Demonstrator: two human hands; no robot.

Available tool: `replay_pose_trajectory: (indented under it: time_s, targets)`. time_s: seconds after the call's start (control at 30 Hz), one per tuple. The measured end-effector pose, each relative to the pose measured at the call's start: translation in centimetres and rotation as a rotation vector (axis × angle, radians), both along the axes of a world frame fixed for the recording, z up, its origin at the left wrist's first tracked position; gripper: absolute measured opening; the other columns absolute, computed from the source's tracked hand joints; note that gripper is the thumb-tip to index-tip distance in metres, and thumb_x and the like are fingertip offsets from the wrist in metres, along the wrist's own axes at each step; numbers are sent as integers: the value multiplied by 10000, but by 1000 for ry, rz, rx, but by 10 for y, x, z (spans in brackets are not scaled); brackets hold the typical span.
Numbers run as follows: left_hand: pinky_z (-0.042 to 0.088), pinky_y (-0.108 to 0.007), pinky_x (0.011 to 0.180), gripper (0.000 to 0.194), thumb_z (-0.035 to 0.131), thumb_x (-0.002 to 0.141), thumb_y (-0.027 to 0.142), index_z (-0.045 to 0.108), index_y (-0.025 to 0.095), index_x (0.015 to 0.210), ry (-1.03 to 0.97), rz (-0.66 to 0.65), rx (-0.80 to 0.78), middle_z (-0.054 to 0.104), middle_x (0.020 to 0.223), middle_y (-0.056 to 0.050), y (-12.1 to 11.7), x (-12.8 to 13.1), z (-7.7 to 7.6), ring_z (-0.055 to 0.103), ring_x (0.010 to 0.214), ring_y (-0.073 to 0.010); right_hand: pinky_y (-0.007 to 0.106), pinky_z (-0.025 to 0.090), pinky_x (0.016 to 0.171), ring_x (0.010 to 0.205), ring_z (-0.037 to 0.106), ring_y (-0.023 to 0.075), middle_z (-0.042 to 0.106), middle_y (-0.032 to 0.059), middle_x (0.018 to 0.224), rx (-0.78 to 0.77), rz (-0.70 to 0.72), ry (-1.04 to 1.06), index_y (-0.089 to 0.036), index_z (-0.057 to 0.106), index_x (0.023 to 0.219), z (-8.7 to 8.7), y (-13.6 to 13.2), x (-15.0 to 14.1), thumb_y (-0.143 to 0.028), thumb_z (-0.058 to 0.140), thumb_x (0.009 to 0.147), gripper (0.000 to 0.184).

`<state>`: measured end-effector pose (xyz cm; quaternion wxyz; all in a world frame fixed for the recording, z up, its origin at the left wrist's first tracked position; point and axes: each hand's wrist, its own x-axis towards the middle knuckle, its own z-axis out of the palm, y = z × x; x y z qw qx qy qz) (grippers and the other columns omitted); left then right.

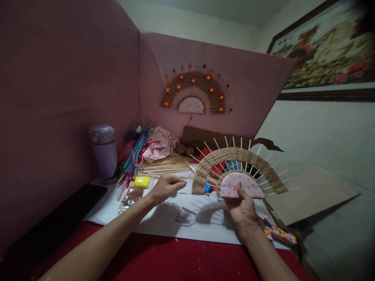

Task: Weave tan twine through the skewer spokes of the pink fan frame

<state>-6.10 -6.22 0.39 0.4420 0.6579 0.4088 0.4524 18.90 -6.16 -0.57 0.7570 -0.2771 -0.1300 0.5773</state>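
Note:
My right hand (241, 208) grips the pink dotted half-disc at the base of a woven fan (238, 157), holding it upright above the white sheet (164, 218). The fan is a half ring of tan rope wound through thin wooden sticks that stick out all round. My left hand (165, 187) hovers just left of the fan's left end with its fingers pinched together on a thin stick (193, 192) that lies level toward the fan.
A lilac flask (104, 153) stands at the left. Coloured straws (133, 158), a yellow block (141, 182), pink cloth (160, 146) and a heap of sticks (165, 166) lie behind. A finished flowered fan (195, 91) hangs on the pink partition.

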Motion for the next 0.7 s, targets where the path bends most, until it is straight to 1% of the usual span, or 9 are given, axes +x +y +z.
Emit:
replay_pose_trajectory:
  time_s: [0.07,0.13,0.2,0.27,0.4,0.53,0.7]
  targets:
    - [313,-205,480,249,606,728,335,687,99,739,98,45,113,559,560,-10,-1,0,0,438,504,-83,247,561,557,640,652,119,703,-40,778,20,-5,-10,-215,620,864,0,-1,-1,-132,755,581,325]
    - [341,-212,529,205,573,764,290,695,126,745,236,89,261,607,607,-22,-4,0,2,485,553,-99,243,565,585,658,652,115,699,-47,771,42,4,-26,-216,620,872,0,-2,-3,-155,781,564,352]
    - [350,-217,569,193,547,791,259,696,148,740,366,130,393,633,634,-27,-8,2,4,514,583,-108,234,565,614,679,652,111,694,-53,765,56,9,-50,-215,619,881,-1,-3,-7,-193,800,556,372]
    - [349,-219,586,187,533,806,235,693,159,746,456,154,469,641,639,-27,-10,4,6,531,591,-113,232,566,643,706,652,112,692,-53,777,62,19,-76,-214,616,900,-2,-5,-9,-232,810,551,399]
    - [342,-219,589,187,526,817,227,689,165,750,540,174,504,648,638,-28,-12,5,8,547,596,-119,227,566,658,727,650,108,690,-52,793,71,29,-86,-209,608,928,-3,-6,-11,-246,826,528,456]
    - [337,-218,585,190,541,815,279,701,181,783,564,216,462,680,701,-33,-10,1,9,567,616,-121,215,566,581,666,650,108,689,-55,797,44,13,-76,-208,599,912,-3,-4,-10,-214,828,519,454]
    - [309,-222,576,201,544,808,296,703,195,738,679,216,445,664,657,-19,-9,0,11,552,609,-119,226,563,533,645,655,122,694,-40,812,-33,41,-98,-202,590,905,-8,1,-12,-176,812,544,425]
